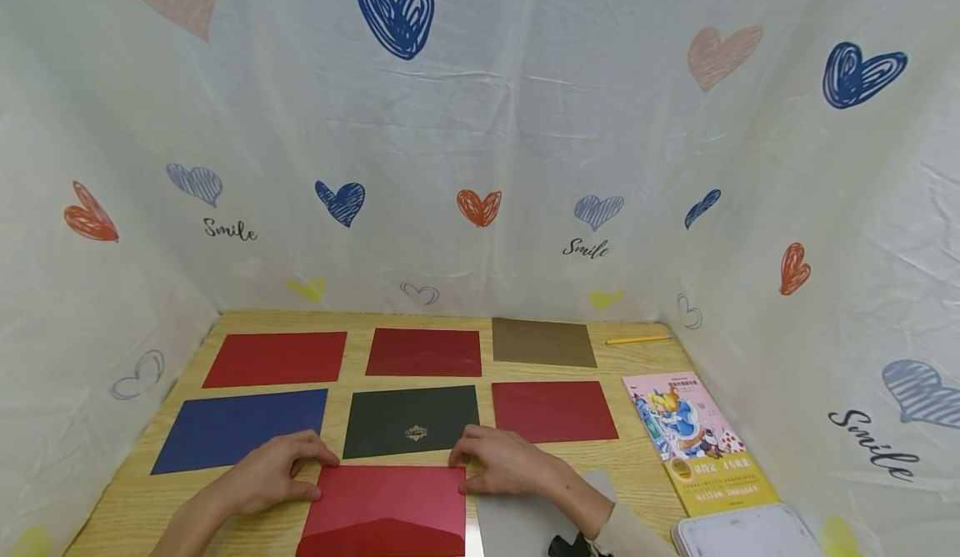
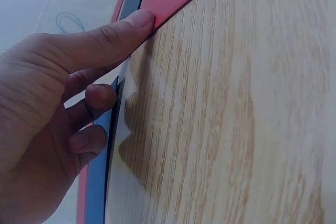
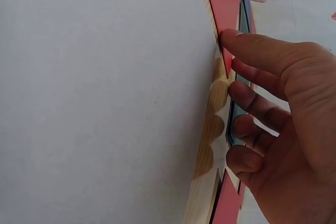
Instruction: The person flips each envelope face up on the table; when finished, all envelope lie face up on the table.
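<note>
Head view alone gives full layout: red envelope w/ flap line near its lower edge, at front of table, just nearer than dark green envelope; blue envelope to L, grey sheet at R, partly under R forearm. L wrist view adds what head view hides: mid. & ring fingers curled loosely, clear of the envelope. R wrist view likewise shows lower R fingers bent, off the envelope; grey sheet fills most of its L side. Whether envelope lies fully flat: can't tell.

Pose: L hand pinches upper L corner, thumb on side edge, index at top. R hand mirrors this at upper R corner, thumb on R edge. Both wrists angled inward, backs of hands up; pale sleeve on R arm.

Markings: "Smile" printed approx. 3x on white cloth. Gold emblem on dark green envelope, lettering n/legible. Booklet at R: Chinese title, too small to read.
</note>
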A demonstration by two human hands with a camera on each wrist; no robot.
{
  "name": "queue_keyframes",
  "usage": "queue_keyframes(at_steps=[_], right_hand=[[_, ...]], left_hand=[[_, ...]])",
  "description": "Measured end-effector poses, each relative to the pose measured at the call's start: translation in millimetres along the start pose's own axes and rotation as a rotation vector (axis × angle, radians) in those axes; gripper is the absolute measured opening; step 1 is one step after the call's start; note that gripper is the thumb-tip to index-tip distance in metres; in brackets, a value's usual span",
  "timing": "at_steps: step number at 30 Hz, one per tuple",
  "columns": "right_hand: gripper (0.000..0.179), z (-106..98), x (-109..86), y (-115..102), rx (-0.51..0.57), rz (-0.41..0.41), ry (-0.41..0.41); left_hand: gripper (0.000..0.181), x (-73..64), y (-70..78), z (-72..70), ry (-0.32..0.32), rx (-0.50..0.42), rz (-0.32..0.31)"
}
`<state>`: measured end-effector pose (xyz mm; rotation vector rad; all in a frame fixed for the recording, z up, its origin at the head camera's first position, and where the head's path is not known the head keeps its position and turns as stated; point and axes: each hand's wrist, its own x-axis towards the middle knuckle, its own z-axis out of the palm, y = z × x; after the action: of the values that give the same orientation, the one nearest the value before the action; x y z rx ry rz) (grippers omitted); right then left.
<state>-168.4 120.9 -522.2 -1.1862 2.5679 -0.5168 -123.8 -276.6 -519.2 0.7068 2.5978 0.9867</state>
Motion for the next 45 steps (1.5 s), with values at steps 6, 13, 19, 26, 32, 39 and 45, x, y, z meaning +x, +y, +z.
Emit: queue_keyframes(at_steps=[6,13,19,26,32,39,45], right_hand=[[0.027,-0.6,-1.9,0.2,-0.007,-0.019,0.005],[0.024,-9.9,15.6,-9.4,-0.040,-0.061,0.024],[0.027,-19.7,51.8,-30.4,-0.019,-0.102,0.011],[0.033,-23.7,102.0,-47.7,-0.016,-0.167,-0.013],[0.037,-25.9,138.1,-60.2,-0.028,-0.159,-0.017],[0.047,-17.2,163.4,-65.3,-0.025,-0.114,-0.034],[0.056,-10.1,174.4,-72.1,-0.037,-0.086,-0.085]], left_hand=[[0.032,0.2,1.4,0.5,-0.005,-0.021,0.011],[0.036,-5.0,-0.7,-8.7,0.075,-0.034,-0.011],[0.039,-13.6,-8.5,-26.1,0.217,-0.012,-0.073],[0.037,-33.6,-29.0,-45.1,0.437,0.066,-0.139],[0.043,-51.4,-52.0,-55.6,0.550,0.099,-0.137],[0.051,-70.5,-68.3,-61.1,0.577,0.169,-0.206],[0.058,-86.7,-79.2,-66.6,0.560,0.201,-0.269]])
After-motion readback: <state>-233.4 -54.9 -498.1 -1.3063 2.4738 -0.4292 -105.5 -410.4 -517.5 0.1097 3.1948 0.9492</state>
